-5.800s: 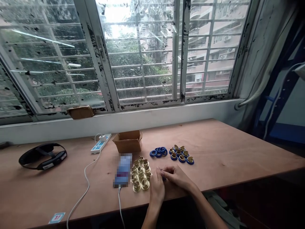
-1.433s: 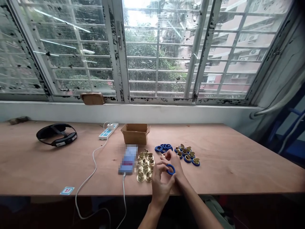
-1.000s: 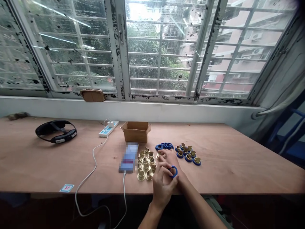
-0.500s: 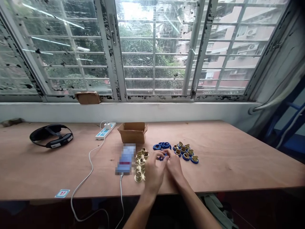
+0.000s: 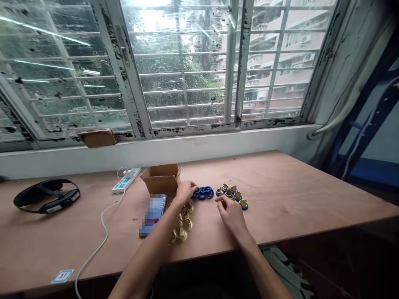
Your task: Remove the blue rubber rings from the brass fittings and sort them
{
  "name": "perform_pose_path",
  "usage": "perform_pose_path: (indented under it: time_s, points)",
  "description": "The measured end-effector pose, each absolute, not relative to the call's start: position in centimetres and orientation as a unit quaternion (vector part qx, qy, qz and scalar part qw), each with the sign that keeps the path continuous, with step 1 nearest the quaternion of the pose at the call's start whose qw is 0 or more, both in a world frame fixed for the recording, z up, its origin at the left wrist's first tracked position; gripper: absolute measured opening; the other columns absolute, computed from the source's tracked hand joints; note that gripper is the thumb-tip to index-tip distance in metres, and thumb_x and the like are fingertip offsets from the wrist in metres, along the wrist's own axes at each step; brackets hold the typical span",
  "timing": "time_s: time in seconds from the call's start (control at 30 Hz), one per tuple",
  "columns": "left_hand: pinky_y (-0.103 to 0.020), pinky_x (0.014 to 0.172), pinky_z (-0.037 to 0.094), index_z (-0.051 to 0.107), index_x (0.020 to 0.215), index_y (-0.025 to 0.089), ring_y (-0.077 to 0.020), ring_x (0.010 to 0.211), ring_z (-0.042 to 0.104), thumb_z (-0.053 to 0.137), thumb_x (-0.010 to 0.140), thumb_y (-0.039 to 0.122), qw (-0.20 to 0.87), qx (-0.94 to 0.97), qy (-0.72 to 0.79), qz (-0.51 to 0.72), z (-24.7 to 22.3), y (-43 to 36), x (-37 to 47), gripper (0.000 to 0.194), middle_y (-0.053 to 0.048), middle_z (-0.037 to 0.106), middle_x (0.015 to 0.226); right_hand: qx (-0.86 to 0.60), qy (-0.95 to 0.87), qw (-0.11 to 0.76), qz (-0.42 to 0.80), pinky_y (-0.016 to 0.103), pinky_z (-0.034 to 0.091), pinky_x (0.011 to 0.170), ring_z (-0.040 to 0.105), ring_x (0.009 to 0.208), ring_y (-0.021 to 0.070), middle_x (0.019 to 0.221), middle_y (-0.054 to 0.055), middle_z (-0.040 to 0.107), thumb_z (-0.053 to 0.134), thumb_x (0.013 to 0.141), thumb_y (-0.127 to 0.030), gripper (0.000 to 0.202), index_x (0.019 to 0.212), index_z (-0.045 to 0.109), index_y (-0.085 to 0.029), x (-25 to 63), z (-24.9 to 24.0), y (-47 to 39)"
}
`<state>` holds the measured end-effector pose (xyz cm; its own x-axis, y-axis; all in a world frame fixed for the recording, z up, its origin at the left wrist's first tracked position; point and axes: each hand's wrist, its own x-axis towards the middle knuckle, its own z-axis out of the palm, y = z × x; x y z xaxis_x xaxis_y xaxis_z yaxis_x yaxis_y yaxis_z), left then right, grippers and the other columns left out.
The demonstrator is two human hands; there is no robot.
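Note:
My left hand point(image 5: 186, 190) reaches in front of the cardboard box, its fingers closed at the left edge of a cluster of blue rings point(image 5: 205, 192), on one of the rings. To the right, my right hand point(image 5: 230, 212) hovers low over the table, fingers loosely bent and apart, with nothing visible in them. Just beyond its fingers sits a group of gold cup-like caps fitted with blue rings point(image 5: 237, 195); the hand covers part of it. Loose gold caps point(image 5: 186, 224) without rings lie beside my left forearm, which hides some of them.
An open cardboard box point(image 5: 160, 179) stands behind my left hand. A phone point(image 5: 154, 211) lies left of the gold caps. Farther left are a power strip point(image 5: 126, 181) with a white cable and a black headset point(image 5: 46, 195). The table's front edge point(image 5: 215, 253) runs beneath my forearms.
My hands were together over the table and have parted. The left moved left and away from me to the blue rings; the right stayed near the ringed caps. The view turned and tilted slightly.

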<state>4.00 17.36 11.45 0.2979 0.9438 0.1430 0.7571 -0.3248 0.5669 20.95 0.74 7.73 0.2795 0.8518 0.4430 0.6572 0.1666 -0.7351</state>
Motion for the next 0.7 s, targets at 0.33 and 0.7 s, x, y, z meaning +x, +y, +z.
perform_pose_path:
  time_s: [0.33, 0.7]
  points:
    - [-0.031, 0.085, 0.052, 0.08, 0.104, 0.019, -0.0267, 0.098, 0.072, 0.063, 0.093, 0.037, 0.213, 0.795, 0.5, 0.268, 15.2, 14.6, 2.6, 0.027, -0.011, 0.08, 0.103, -0.762, -0.522, 0.381, -0.035, 0.037, 0.047, 0.081, 0.064, 0.107, 0.0336, 0.12, 0.018, 0.068, 0.071, 0.084, -0.044, 0.052, 0.127, 0.063, -0.016, 29.3, 6.4, -0.3]
    - [-0.021, 0.047, 0.039, 0.07, 0.109, 0.016, -0.009, 0.049, 0.051, 0.058, 0.096, 0.05, 0.501, 0.695, 0.333, 0.394, 10.7, 0.2, 4.5, 0.038, -0.001, 0.066, 0.073, -0.769, -0.555, 0.314, 0.03, 0.032, 0.039, 0.067, 0.066, 0.08, 0.0268, 0.084, 0.01, 0.073, 0.064, 0.074, -0.015, 0.011, 0.084, 0.066, -0.02, 28.1, 5.7, -0.3]
